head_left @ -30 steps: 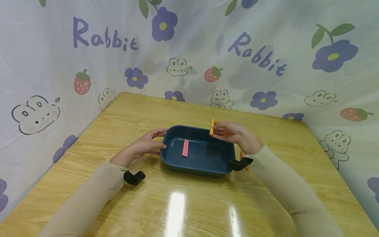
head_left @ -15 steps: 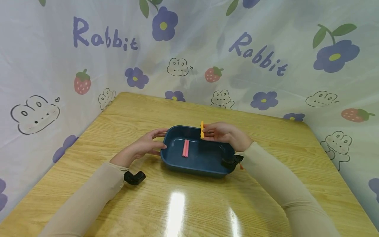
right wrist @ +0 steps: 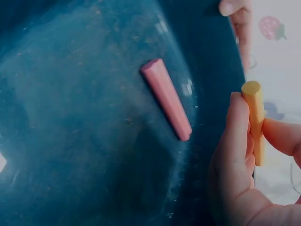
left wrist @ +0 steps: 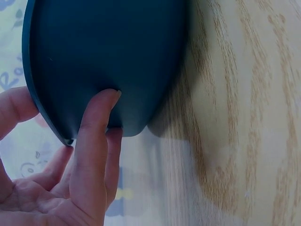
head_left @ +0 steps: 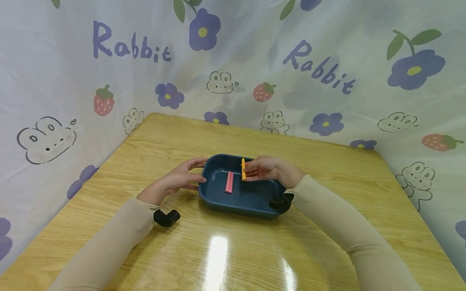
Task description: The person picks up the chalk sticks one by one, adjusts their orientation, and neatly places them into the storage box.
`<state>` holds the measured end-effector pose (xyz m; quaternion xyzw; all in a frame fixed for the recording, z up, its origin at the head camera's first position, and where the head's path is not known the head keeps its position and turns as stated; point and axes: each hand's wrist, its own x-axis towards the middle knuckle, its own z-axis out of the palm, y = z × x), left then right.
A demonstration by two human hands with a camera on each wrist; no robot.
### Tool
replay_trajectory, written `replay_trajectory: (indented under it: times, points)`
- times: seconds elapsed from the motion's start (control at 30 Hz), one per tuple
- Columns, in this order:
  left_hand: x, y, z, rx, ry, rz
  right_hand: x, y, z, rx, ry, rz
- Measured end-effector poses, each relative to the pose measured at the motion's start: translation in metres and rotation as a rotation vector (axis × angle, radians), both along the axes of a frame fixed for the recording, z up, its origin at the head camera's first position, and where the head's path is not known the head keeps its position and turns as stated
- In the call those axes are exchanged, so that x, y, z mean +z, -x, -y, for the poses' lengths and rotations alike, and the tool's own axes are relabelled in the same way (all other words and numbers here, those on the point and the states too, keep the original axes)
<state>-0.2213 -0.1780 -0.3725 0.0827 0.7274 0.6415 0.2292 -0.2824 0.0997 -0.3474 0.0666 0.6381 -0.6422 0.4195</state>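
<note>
A dark blue tub (head_left: 236,208) stands on the table. My left hand (head_left: 178,178) grips its left end; in the left wrist view the thumb (left wrist: 96,122) lies on the wall and other fingers are round the rim. My right hand (head_left: 271,167) is over the tub's far right part, pinching a yellow stick (head_left: 243,169) between thumb and fingertips. The stick looks like modelling clay and is held lengthwise, apart from the tub floor as far as I can tell. Left of it, a pink grooved stick (head_left: 229,182), perhaps two side by side, lies on the tub floor.
The wooden table (head_left: 174,250) extends all round the tub. A patterned white curtain (head_left: 240,48) hangs behind and at both sides. Black camera mounts (head_left: 166,218) sit on both wrists, the right one over the tub's near right corner.
My right hand has moved left and down with the yellow stick, from over the far rim into the tub. The orange stick right of the tub is now hidden. My left hand stays put.
</note>
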Motion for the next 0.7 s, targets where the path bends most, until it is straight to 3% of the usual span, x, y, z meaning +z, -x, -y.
replay_trajectory:
  times: [0.33, 0.7]
  points:
    - [-0.002, 0.000, 0.000, 0.008, -0.002, 0.010, -0.013, 0.001, 0.008, 0.050, -0.060, 0.039]
    - [-0.002, 0.000, 0.000, 0.015, -0.003, 0.003, -0.020, 0.001, 0.022, 0.043, -0.256, 0.086]
